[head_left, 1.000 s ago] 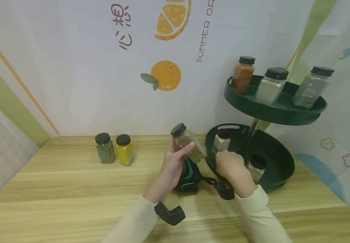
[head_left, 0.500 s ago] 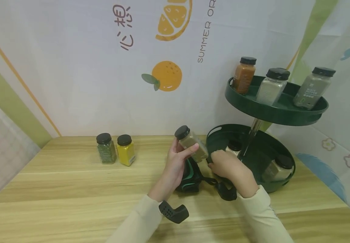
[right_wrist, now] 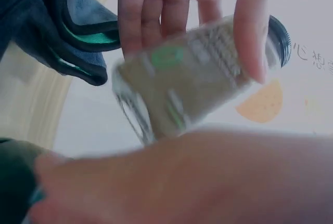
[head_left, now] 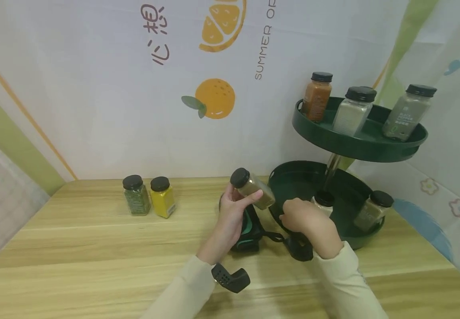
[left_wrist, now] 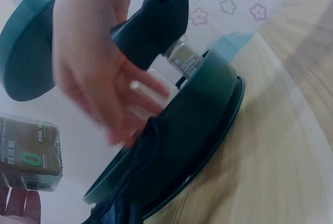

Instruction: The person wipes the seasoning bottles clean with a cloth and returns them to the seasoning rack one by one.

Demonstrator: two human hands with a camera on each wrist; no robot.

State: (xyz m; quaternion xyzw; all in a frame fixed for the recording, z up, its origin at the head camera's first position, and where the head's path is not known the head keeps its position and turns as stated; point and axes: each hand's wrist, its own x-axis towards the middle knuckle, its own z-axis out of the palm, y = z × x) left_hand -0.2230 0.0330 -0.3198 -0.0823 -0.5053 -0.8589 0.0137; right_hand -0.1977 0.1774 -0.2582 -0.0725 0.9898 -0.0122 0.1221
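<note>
So the left hand [head_left: 230, 217] has a jar of brownish powder [head_left: 263, 197] pinched between thumb and fingers, black lid tipped up and to the left, held off the table [head_left: 74, 252] just left of the lower tray [head_left: 297, 179]. There's a dark pouch [head_left: 250, 237] with green trim right under it. Meanwhile the right hand [head_left: 309, 223] is down at the near-left rim of that green tray, fingers bent and a bit blurry in the left wrist view, so can't tell if they're pinching the edge or just touching it. A pale jar [head_left: 324, 200] sits in the tray just beside that hand, partly hidden, and a brownish jar [head_left: 370, 213] leans over by the right rim. Up on the upper tray [head_left: 357, 146] there's an orange-red jar [head_left: 317, 101], a whitish jar [head_left: 352, 116] and a black pepper jar [head_left: 407, 116]. Over on the left, a green herb jar [head_left: 137, 200] and a yellow jar [head_left: 163, 200] stand side by side, well apart from both hands.
</note>
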